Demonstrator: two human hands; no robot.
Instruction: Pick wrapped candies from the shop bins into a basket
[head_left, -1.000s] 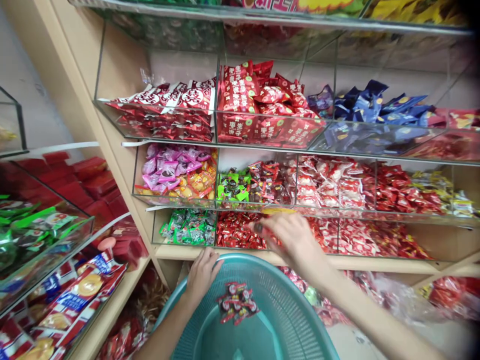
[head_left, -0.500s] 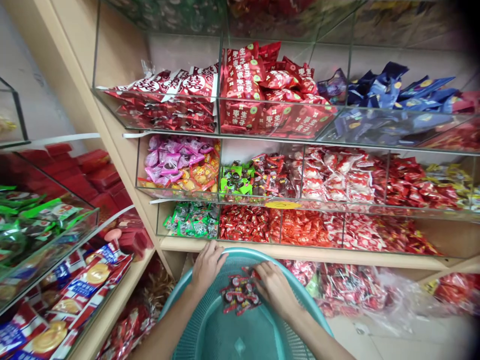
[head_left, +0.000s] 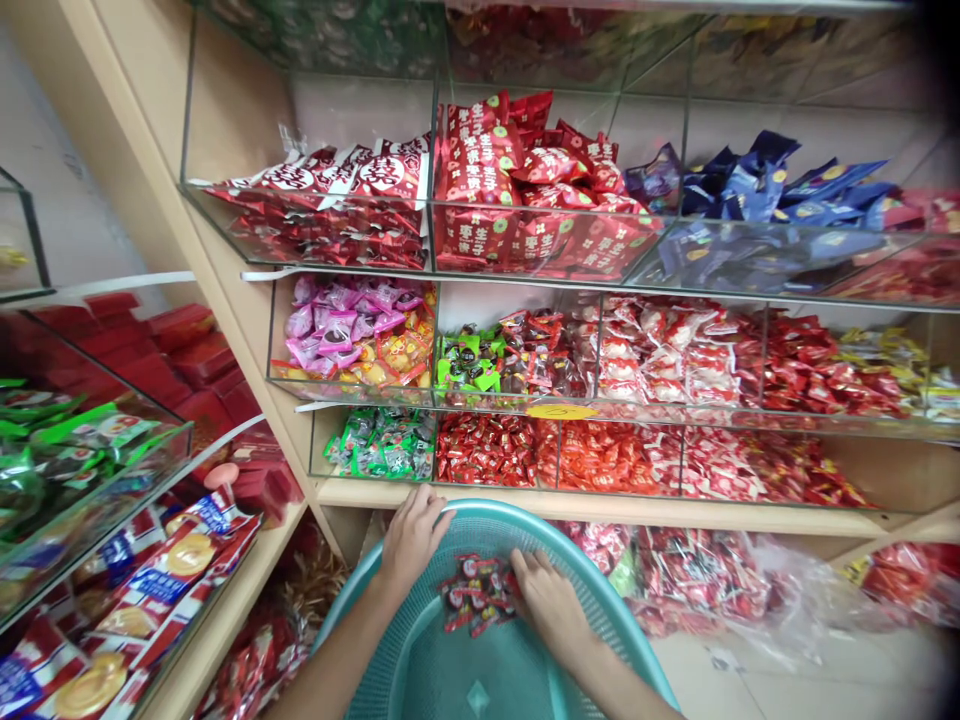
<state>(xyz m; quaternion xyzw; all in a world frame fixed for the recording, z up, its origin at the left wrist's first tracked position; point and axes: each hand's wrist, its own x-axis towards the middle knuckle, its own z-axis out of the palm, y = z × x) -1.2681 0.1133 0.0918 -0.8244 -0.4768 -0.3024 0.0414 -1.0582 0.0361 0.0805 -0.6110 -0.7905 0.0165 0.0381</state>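
A teal plastic basket (head_left: 480, 690) with slotted sides sits below the shelves. My left hand (head_left: 411, 537) is closed over its back left rim, the thumb lying across the edge. Inside, a small pile of wrapped candies (head_left: 474, 600) in red and dark wrappers rests toward the back. My right hand (head_left: 551, 605) reaches in from the right, with curled fingers at the right side of the pile. The fingertips touch the candies; the palm side is hidden.
Shelves with glass-fronted bins hold red candies (head_left: 487, 448), green packets (head_left: 382, 442) and red bags (head_left: 480, 165). On the left, a side shelf carries biscuit packets (head_left: 180, 555). Plastic bags of candies (head_left: 705, 570) lie under the shelf, right of the basket.
My right hand has moved slightly down, and the candies near its fingertips have shifted into the pile. My left hand stays at the rim. The camera view has shifted slightly.
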